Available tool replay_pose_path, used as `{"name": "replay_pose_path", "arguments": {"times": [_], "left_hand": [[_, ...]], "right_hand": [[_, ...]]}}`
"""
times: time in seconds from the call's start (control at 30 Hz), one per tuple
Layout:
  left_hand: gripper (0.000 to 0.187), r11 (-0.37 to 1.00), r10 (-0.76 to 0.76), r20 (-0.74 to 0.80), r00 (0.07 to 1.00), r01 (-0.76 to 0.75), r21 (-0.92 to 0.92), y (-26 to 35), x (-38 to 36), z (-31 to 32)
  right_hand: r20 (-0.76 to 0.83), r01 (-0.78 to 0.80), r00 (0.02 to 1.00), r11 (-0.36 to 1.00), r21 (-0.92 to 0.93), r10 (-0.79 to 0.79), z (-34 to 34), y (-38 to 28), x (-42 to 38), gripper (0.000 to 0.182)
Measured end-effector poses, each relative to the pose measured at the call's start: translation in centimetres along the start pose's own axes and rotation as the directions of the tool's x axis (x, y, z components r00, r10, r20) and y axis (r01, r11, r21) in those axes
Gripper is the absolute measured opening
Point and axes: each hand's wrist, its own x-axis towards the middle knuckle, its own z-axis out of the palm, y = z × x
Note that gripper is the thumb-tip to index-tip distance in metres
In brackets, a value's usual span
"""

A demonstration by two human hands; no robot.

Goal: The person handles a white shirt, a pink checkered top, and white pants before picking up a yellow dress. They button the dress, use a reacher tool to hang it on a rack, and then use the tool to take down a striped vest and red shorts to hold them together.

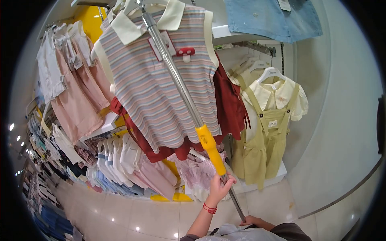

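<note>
A long metal clothes-reaching pole with a yellow grip section slants up across the view from my body. My left hand, with a red cord bracelet at the wrist, is closed around the pole just below the yellow section. Lower down, my right hand closes on the pole's bottom end. The pole's top reaches a hanger at the upper edge, where the exact contact is hard to make out. From it hangs a striped sleeveless polo top with a white collar and mushroom motif. Dark red fabric shows behind the top.
A cream blouse with olive overalls hangs at right, below denim shorts. Pink and white outfits hang at left, above racks of several garments. A pale wall stands at right; tiled floor lies below.
</note>
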Motion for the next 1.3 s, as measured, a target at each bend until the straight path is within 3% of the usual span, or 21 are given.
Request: {"name": "replay_pose_path", "arguments": {"times": [0.1, 0.2, 0.3, 0.43, 0.5, 0.57, 0.63, 0.7, 0.77, 0.83, 0.87, 0.9, 0.93, 0.97, 1.03, 1.13, 1.23, 1.3], "left_hand": [[0.021, 0.993, -0.076, -0.025, 0.997, 0.074, -0.095, 1.2, 0.4, 0.6], [0.022, 0.978, -0.117, -0.062, 0.991, 0.104, -0.179, 2.4, 0.7, 1.4], [0.019, 0.944, -0.189, -0.117, 0.975, 0.147, -0.295, 2.9, 0.9, 2.3], [0.013, 0.913, -0.257, -0.167, 0.952, 0.183, -0.364, 2.8, 0.5, 2.4], [0.015, 0.931, -0.269, -0.244, 0.932, 0.187, -0.314, 1.7, 0.3, 2.9], [0.018, 0.948, -0.281, -0.291, 0.915, 0.217, -0.234, 0.2, 0.0, 2.6], [0.020, 0.959, -0.280, -0.321, 0.905, 0.252, -0.127, -1.5, 0.1, 1.7], [0.020, 0.977, -0.186, -0.345, 0.920, 0.209, 0.030, -2.6, -0.1, 1.2], [0.019, 0.976, -0.078, -0.330, 0.941, 0.140, 0.169, -5.3, -0.7, 0.6], [0.019, 0.971, -0.102, -0.341, 0.934, 0.169, 0.172, -5.3, -1.3, 1.3], [0.018, 0.969, -0.112, -0.343, 0.933, 0.179, 0.172, -5.2, -1.4, 1.7], [0.018, 0.964, -0.046, -0.353, 0.934, 0.134, 0.229, -5.0, -1.6, 2.1], [0.017, 0.963, -0.087, -0.331, 0.939, 0.165, 0.214, -5.7, -2.0, 2.3], [0.018, 0.960, -0.126, -0.310, 0.942, 0.195, 0.201, -6.9, -2.8, 2.3], [0.021, 0.955, -0.147, -0.274, 0.950, 0.209, 0.213, -8.7, -4.2, 2.6], [0.023, 0.953, -0.127, -0.196, 0.972, 0.174, 0.249, -10.8, -6.3, 3.8], [0.028, 0.942, -0.193, -0.060, 0.979, 0.202, 0.268, -12.0, -7.7, 4.9], [0.032, 0.900, -0.295, 0.022, 0.955, 0.270, 0.343, -12.2, -8.0, 5.2]], "right_hand": [[-0.022, -0.087, 0.996, 0.991, -0.100, 0.085, 0.0, 0.6, -0.7, 0.041], [-0.009, -0.076, 0.997, 0.997, -0.008, 0.076, -0.1, 0.8, -0.6, 0.053], [-0.049, -0.075, 0.996, 0.996, 0.053, 0.077, 0.5, 1.2, 0.3, 0.041], [-0.067, -0.129, 0.990, 0.991, -0.037, 0.126, -0.4, 0.1, -0.1, 0.043], [-0.094, -0.146, 0.986, 0.981, -0.129, 0.134, -1.7, -1.3, 0.1, 0.047], [-0.143, -0.025, 0.990, 0.998, -0.056, 0.016, -2.7, -1.8, 2.5, 0.061], [-0.232, 0.157, 0.963, 0.986, 0.063, -0.138, -6.1, -6.8, 2.0, 0.070], [-0.159, 0.265, 0.964, 0.838, 0.478, -0.214, -11.2, -14.3, -0.4, 0.065], [-0.312, 0.338, 0.924, 0.853, 0.398, -0.220, -16.6, -20.9, -4.5, 0.057], [-0.481, 0.476, 0.821, 0.833, 0.281, -0.307, -20.9, -26.7, -9.2, 0.051], [-0.552, 0.239, 0.779, 0.955, -0.177, -0.297, -22.4, -29.2, -11.5, 0.042], [-0.607, 0.281, 0.713, 0.936, -0.211, -0.351, -23.0, -30.1, -12.7, 0.040], [-0.656, 0.318, 0.639, 0.914, -0.250, -0.402, -23.4, -30.7, -13.5, 0.038], [-0.695, 0.510, 0.576, 0.854, -0.107, -0.431, -23.6, -31.2, -14.0, 0.040], [-0.785, 0.814, 0.444, 0.562, 0.151, -0.432, -23.6, -32.3, -14.2, 0.043], [-0.885, 0.824, 0.223, 0.564, -0.053, -0.408, -23.3, -33.2, -12.3, 0.033], [-0.865, 0.649, 0.480, 0.723, 0.236, -0.148, -23.7, -33.4, -12.4, 0.027], [-0.919, 0.615, 0.380, 0.770, 0.169, -0.101, -23.6, -32.1, -12.0, 0.026]]}}
